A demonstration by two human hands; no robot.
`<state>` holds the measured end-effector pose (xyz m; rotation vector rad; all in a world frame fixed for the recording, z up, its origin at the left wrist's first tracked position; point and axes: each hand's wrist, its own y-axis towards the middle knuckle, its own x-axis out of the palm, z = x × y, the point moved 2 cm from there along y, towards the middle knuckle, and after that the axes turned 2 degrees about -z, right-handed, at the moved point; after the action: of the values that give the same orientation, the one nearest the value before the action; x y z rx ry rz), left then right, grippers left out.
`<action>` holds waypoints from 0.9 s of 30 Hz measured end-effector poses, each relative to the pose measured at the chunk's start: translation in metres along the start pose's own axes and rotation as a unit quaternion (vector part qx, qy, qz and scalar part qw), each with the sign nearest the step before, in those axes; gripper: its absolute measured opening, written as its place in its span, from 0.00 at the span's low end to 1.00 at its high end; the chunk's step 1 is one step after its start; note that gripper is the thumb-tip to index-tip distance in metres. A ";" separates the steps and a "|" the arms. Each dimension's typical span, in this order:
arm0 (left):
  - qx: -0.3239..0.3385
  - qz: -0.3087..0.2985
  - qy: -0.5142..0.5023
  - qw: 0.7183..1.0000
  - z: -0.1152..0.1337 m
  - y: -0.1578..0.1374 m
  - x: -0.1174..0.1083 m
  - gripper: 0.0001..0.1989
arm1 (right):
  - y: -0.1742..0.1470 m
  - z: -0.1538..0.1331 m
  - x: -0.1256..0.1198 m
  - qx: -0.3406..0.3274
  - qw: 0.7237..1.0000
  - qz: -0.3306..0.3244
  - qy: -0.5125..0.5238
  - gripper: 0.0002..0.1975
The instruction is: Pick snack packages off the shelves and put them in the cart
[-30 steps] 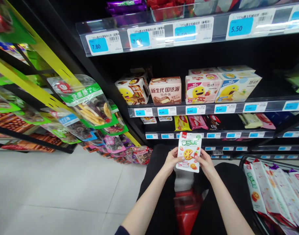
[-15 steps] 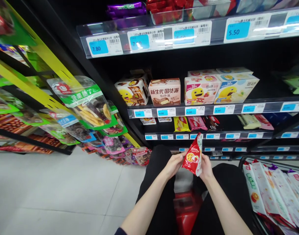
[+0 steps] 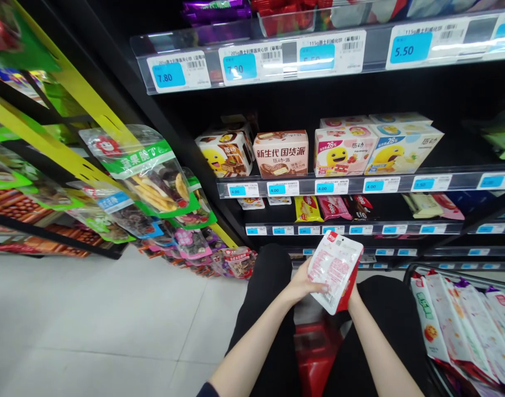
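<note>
Left hand (image 3: 302,282): closed, thumb pinching lower left of white-and-red plastic-film snack pouch (image 3: 335,269) | Right hand (image 3: 353,300): behind lower right edge, finger closure hidden | Location: tilted between black-trousered knees (image 3: 274,270), before black shelf's front edge (image 3: 269,229) | Handling: likely light, pliable, slick, contents fragile; grip side edges | Pose: forearms (image 3: 252,342) extended, converging

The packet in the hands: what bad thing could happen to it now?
The packet is tilted in the air, so it might slip and drop. The left hand has its thumb on the printed face, so squeezing hard could crumple it. The right hand is mostly hidden behind it, so its grip could be loose; I can't tell.
</note>
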<state>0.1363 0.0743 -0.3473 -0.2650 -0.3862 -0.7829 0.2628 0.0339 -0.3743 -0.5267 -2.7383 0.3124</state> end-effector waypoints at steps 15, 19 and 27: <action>0.104 0.215 0.286 0.928 0.006 -0.008 -0.004 0.40 | -0.005 -0.014 0.005 -0.084 0.996 0.001 0.009 0.28; 0.113 0.217 0.303 0.921 0.005 -0.008 -0.004 0.40 | -0.007 -0.019 0.006 -0.093 0.996 -0.007 0.002 0.27; 0.104 0.191 0.260 0.941 -0.002 -0.001 -0.010 0.35 | -0.011 -0.025 0.010 -0.147 0.989 -0.013 -0.016 0.23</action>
<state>0.1294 0.0795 -0.3533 0.0724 0.0856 -0.3995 0.2593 0.0317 -0.3454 -0.5629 -2.8368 -0.0926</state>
